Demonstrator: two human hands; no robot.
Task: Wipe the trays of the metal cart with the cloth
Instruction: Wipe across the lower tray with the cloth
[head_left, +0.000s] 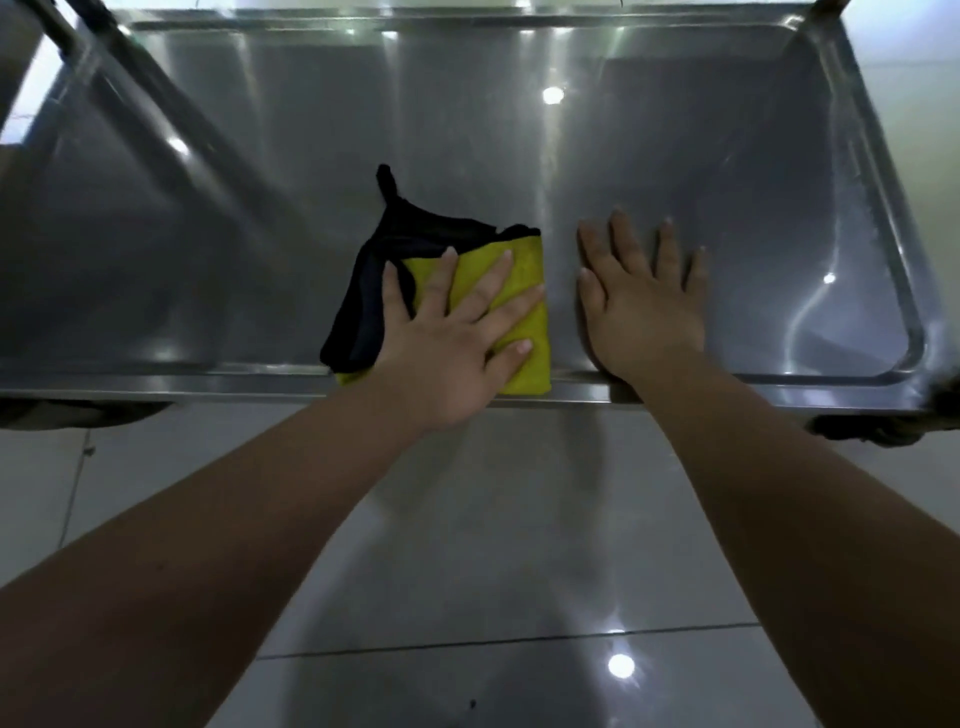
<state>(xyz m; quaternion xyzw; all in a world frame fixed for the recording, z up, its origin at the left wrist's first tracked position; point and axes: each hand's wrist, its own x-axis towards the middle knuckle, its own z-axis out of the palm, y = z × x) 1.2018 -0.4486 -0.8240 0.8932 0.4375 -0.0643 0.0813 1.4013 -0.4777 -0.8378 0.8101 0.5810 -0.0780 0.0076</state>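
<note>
A shiny metal cart tray (727, 156) fills the upper half of the head view, low near the floor. A folded cloth (524, 270), yellow on top with a black layer sticking out at the left and back, lies on the tray by its near rim. My left hand (457, 338) presses flat on the cloth with fingers spread. My right hand (644, 306) rests flat on the bare tray just right of the cloth, fingers apart, holding nothing.
The tray's raised rim (156, 382) runs along the near edge and curves up at the right side (883, 208). A slanted cart leg (130, 104) crosses the upper left. A dark caster (872, 428) shows under the right corner. Glossy floor tiles (493, 597) lie below.
</note>
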